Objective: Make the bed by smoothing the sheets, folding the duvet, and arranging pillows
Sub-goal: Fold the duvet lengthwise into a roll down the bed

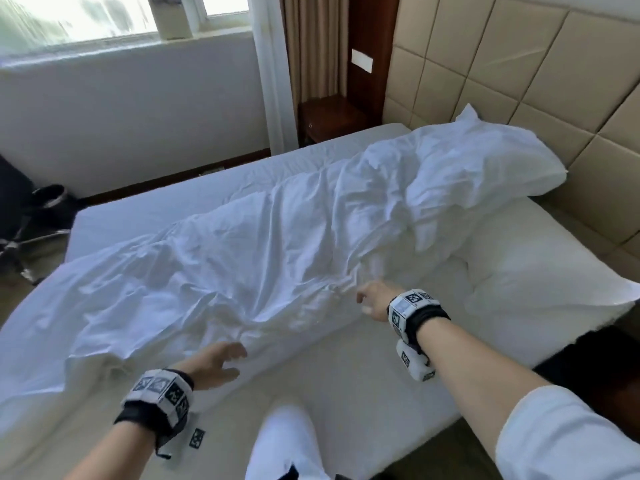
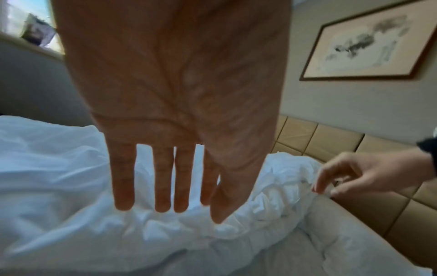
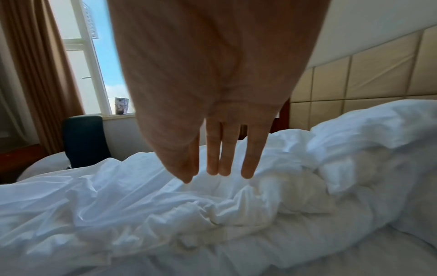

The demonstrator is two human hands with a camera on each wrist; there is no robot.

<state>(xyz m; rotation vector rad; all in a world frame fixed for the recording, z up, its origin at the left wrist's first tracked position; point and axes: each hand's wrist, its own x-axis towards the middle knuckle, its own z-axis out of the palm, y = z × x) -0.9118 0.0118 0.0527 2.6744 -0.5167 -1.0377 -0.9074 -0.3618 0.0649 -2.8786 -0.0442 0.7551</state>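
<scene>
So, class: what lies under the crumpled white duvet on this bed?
Around the duvet a white sheet shows, so it lies on that. Its head end drapes over a pillow by the headboard. Anything else beneath it is covered.

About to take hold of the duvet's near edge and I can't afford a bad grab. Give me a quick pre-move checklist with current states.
1. Left hand free, fingers straight: ok.
2. Right hand free, fingers loosely bent: ok.
3. Both hands at the near edge of the duvet: ok.
4. Duvet flat: not ok, bunched along the bed's middle.
5. Pillow clear of the duvet: not ok, the duvet laps against it.
6. Sheet under the duvet smooth: cannot tell.
</scene>
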